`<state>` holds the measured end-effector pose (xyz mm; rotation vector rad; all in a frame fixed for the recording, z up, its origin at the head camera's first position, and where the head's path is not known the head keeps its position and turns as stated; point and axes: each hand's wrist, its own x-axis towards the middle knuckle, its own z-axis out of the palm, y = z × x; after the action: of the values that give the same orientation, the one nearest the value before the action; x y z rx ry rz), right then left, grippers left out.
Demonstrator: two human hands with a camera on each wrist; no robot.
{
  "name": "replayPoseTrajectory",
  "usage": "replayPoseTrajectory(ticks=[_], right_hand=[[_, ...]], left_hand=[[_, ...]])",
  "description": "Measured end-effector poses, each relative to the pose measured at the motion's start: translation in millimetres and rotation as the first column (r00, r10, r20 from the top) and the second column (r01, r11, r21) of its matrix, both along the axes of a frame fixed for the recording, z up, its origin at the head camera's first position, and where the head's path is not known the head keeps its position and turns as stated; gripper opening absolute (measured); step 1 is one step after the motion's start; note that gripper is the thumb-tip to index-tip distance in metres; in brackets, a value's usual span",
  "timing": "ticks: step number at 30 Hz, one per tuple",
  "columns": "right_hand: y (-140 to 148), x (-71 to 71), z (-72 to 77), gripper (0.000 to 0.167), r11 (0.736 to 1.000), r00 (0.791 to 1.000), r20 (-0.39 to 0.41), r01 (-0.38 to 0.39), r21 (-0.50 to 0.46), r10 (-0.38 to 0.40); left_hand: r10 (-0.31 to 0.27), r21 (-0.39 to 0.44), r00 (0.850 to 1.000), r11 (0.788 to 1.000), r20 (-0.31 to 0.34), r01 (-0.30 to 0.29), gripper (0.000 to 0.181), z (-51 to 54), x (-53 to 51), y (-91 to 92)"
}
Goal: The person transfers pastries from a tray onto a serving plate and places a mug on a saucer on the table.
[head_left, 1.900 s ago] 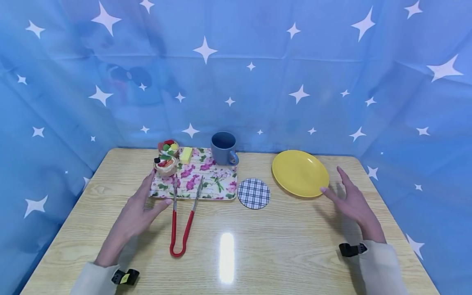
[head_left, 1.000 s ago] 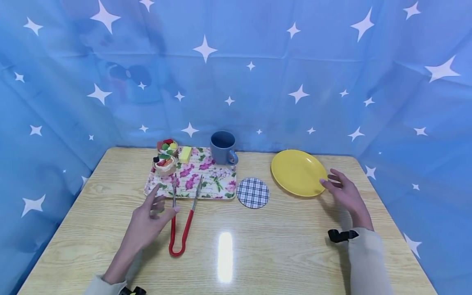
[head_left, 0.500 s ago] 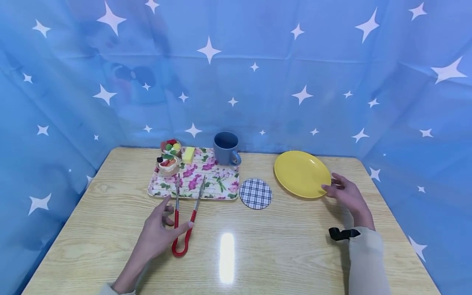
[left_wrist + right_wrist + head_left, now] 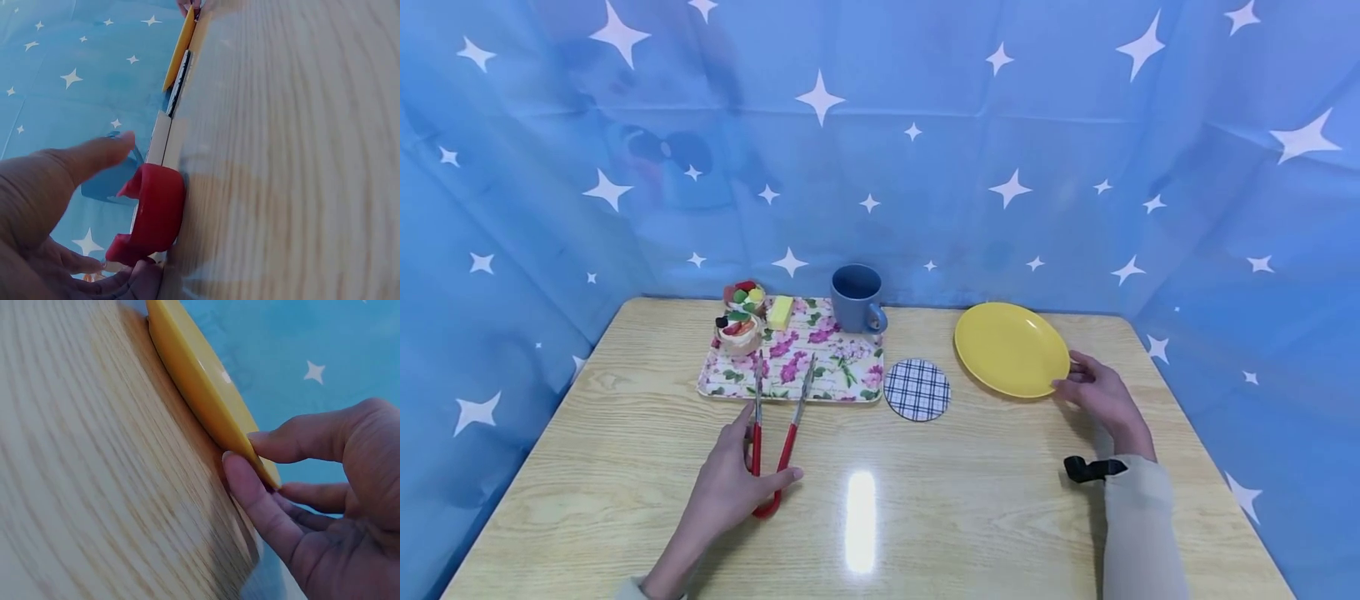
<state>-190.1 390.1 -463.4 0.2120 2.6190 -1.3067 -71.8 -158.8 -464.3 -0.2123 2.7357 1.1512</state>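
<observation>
Red-handled metal tongs (image 4: 789, 446) lie on the table with their arms apart, tips over a flowered tray (image 4: 831, 390). My left hand (image 4: 726, 479) is spread around the handles, fingers at the left arm, thumb stretched across the right. In the left wrist view the thumb (image 4: 103, 156) stands apart from the red bend (image 4: 159, 203), while fingertips lie close to its other side; contact is unclear. At the far right, my right hand (image 4: 1102, 400) pinches the rim of a yellow plate (image 4: 1011, 350). The right wrist view has the thumb on the rim (image 4: 240, 428) and a finger under it.
Two fruit-topped tarts (image 4: 739, 332) and a yellow block (image 4: 780, 312) sit on the tray's left part. A blue mug (image 4: 856, 300) stands at its back right corner. Between tray and plate lies a round checked coaster (image 4: 917, 390). A starry blue curtain (image 4: 925, 167) hangs behind the table.
My left hand has come back from the tray's left edge and down around the tongs' handles. My right hand has closed in on the plate's rim and now pinches it.
</observation>
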Motion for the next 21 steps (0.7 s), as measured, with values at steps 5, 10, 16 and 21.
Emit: replayPoseTrajectory(ticks=[5,10,16,21], right_hand=[[1,-2.3,-3.4,0.087,0.999,1.000,0.010,0.023,-0.042,-0.022],[2,-2.9,-8.0,0.086,0.996,0.999,0.013,0.050,-0.069,-0.049],[2,-3.0,-9.2,0.084,0.997,0.998,0.004,0.065,-0.050,-0.065],[1,-2.7,-10.2,0.084,0.996,0.997,0.014,0.076,-0.057,-0.075]], left_hand=[[0.005,-0.070,1.000,0.998,0.024,-0.003,0.127,-0.3,-0.5,4.1],[0.021,-0.110,1.000,0.994,0.016,-0.019,0.119,-0.7,-0.5,8.0],[0.031,-0.164,0.999,0.986,-0.030,-0.036,0.105,-3.4,-3.1,14.8],[0.039,-0.188,0.997,0.981,-0.065,-0.050,0.094,-4.7,-2.2,14.8]])
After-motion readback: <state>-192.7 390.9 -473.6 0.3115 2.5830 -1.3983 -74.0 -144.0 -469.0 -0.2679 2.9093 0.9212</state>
